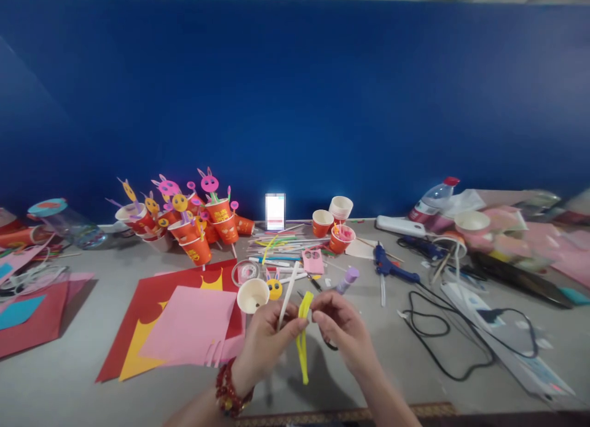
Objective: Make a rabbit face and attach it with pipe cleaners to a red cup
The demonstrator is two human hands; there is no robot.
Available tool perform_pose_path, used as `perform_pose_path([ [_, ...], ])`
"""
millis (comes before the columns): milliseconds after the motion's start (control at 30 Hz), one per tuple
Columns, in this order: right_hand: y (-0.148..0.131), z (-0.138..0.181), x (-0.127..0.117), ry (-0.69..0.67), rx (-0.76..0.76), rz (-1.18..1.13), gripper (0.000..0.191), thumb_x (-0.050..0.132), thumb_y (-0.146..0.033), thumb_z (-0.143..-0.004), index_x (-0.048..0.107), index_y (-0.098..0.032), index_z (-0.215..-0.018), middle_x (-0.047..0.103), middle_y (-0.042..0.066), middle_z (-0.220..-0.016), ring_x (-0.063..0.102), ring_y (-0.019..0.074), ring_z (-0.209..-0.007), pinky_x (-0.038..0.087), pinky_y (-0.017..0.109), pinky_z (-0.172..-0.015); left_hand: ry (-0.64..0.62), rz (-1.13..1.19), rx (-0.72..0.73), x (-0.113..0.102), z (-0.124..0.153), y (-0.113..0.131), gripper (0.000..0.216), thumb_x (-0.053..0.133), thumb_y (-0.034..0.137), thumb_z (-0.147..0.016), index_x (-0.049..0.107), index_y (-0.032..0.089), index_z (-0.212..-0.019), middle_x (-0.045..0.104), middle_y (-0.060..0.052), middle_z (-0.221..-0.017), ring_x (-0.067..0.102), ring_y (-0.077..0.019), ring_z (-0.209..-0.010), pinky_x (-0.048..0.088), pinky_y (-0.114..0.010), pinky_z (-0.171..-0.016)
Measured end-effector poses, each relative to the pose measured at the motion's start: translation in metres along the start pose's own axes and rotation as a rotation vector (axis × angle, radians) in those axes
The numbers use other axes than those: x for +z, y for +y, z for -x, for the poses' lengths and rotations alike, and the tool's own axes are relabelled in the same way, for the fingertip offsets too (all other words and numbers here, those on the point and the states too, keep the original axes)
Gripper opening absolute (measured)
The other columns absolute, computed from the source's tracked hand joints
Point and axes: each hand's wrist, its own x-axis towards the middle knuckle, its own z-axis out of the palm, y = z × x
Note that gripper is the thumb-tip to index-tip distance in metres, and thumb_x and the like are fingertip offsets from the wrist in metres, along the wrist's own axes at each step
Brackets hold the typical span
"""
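My left hand (271, 332) is closed, with a white stick (289, 295) between its fingers and a folded bright yellow strip, fuzzy like a pipe cleaner (303, 353), pinched under the thumb. Close beside the strip, the fingers of my right hand (343, 325) are pinched together; what lies in them is hard to make out. A dark curved piece (329, 343) shows below the right fingers, mostly hidden. Just beyond my left hand are a white-lined paper cup (253, 296) and a yellow bunny face (275, 288). A purple-capped glue stick (348, 280) lies past my right hand.
Pink paper (188, 322) overlies red and yellow sheets at left. Decorated red cups (196, 250) with bunny sticks cluster behind. A blue glue gun (391, 267) with a looping black cord (428, 359) lies right. Several pipe cleaners and pens, a lit phone (275, 212) and more cups (322, 223) stand at back.
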Motion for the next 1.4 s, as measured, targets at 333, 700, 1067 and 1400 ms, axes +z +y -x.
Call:
perform_pose_path([
  [333, 0.002, -0.005, 0.012, -0.048, 0.015, 0.058, 0.032, 0.07, -0.047, -0.082, 0.06, -0.019, -0.071, 0.049, -0.003, -0.059, 0.038, 0.0099, -0.05, 0.031, 0.022, -0.045, -0.095, 0.219, -0.139, 0.005, 0.003, -0.008, 0.048, 0.073, 0.059, -0.074, 0.051, 0.018, -0.065, 0.034, 0.01, -0.048, 0.026, -0.0052, -0.043, 0.018, -0.02, -0.043],
  [700, 0.007, -0.009, 0.005, -0.089, 0.076, -0.003, 0.032, 0.075, -0.045, -0.078, 0.06, -0.018, -0.07, 0.05, -0.003, -0.061, 0.042, 0.0108, -0.054, 0.034, 0.023, -0.051, -0.138, 0.313, -0.215, 0.009, 0.002, -0.016, 0.046, 0.073, 0.059, -0.076, 0.055, 0.017, -0.072, 0.035, 0.012, -0.04, 0.021, -0.0027, -0.035, 0.012, -0.021, -0.038],
  [1067, -0.005, -0.018, 0.003, -0.039, 0.065, -0.246, 0.022, 0.085, -0.038, -0.069, 0.071, -0.021, -0.068, 0.06, 0.003, -0.08, 0.057, 0.0178, -0.075, 0.05, 0.028, -0.069, -0.05, 0.358, -0.189, 0.015, 0.008, -0.027, 0.039, 0.052, 0.058, -0.092, 0.058, 0.019, -0.098, 0.043, 0.009, -0.052, 0.03, -0.006, -0.038, 0.017, -0.02, -0.037],
  [1400, 0.003, -0.018, 0.022, -0.037, 0.143, -0.224, 0.027, 0.082, -0.043, -0.072, 0.074, -0.017, -0.075, 0.068, 0.005, -0.084, 0.059, 0.0124, -0.058, 0.047, 0.021, -0.047, -0.22, 0.315, -0.211, 0.017, 0.012, -0.034, 0.073, 0.019, 0.07, -0.094, 0.06, 0.016, -0.068, 0.052, -0.002, -0.052, 0.038, -0.0089, -0.038, 0.027, -0.021, -0.036],
])
